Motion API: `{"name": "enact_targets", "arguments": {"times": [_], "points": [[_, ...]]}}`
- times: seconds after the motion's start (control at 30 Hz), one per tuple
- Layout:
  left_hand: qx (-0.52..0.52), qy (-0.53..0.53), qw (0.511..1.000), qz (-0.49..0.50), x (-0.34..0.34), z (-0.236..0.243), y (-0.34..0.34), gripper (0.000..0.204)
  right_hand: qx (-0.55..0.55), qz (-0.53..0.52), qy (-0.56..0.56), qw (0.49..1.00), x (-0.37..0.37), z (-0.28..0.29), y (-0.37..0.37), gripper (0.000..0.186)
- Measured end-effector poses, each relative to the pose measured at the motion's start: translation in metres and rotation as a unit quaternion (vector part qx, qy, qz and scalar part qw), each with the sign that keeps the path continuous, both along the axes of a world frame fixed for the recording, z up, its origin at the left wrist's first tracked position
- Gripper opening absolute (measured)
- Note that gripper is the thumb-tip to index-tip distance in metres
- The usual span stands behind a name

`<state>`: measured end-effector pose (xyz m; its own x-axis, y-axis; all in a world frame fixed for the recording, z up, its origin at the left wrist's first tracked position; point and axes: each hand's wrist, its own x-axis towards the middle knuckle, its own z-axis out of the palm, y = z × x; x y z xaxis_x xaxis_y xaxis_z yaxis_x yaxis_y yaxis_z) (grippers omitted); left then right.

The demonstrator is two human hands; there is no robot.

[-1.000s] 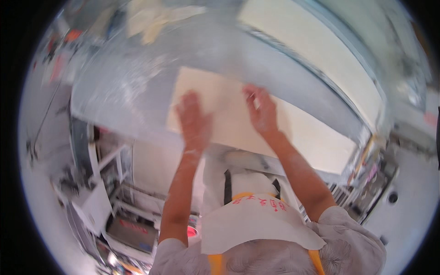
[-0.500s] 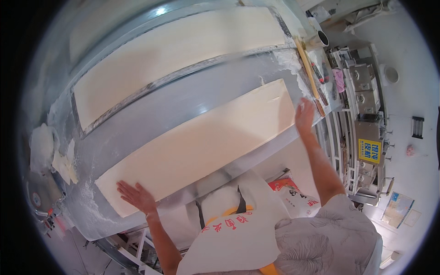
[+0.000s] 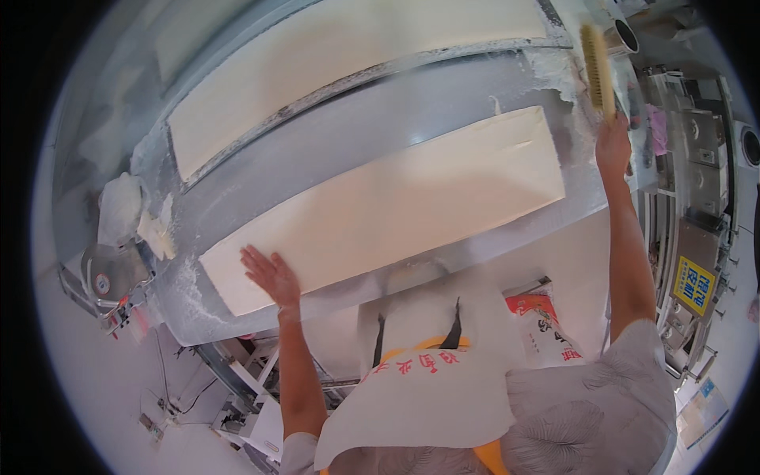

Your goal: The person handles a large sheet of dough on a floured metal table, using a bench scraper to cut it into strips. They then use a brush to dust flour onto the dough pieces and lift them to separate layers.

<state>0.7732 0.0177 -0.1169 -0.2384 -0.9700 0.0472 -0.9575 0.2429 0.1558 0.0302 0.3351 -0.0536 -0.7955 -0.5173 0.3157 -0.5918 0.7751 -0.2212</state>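
Observation:
A long pale sheet of dough (image 3: 396, 202) lies across the near part of the metal table. Flat on its left end rests my left hand (image 3: 271, 275), fingers spread and holding nothing. Beyond the dough's right end, my right hand (image 3: 613, 146) grips the handle of a wooden bristle brush (image 3: 598, 70). The brush is raised, its pale bristles pointing left. A second, larger dough sheet (image 3: 348, 71) lies farther back, bordered by a dark, floury strip.
White flour (image 3: 558, 71) is spread at the table's far right, beside a metal cylinder (image 3: 624, 37). A plastic bag (image 3: 120, 207) and dough scraps (image 3: 158, 229) lie at the left edge. Metal machinery (image 3: 704, 150) stands right; a printed sack (image 3: 542, 324) sits below the table.
My right hand has reached farther out, taken hold of the brush and lifted it. My left hand stays on the dough's left end. The whole view has shifted.

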Motion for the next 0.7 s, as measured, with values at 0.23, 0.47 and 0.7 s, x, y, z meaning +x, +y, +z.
{"name": "enact_targets", "arguments": {"times": [0.23,0.47,0.7], "points": [[0.008,-0.004,0.995,-0.103,-0.034,0.014,-0.003,0.068,-0.217,0.011,-0.563,0.797,0.332,0.027,-0.038,0.031],[0.028,0.034,0.99,-0.136,-0.031,0.019,-0.009,0.068,-0.096,0.245,-0.582,0.77,0.536,0.018,-0.146,0.038],[-0.001,0.034,0.99,-0.138,-0.03,0.016,-0.003,0.066,-0.083,0.012,-0.586,0.806,0.379,-0.02,-0.015,0.037]]}}
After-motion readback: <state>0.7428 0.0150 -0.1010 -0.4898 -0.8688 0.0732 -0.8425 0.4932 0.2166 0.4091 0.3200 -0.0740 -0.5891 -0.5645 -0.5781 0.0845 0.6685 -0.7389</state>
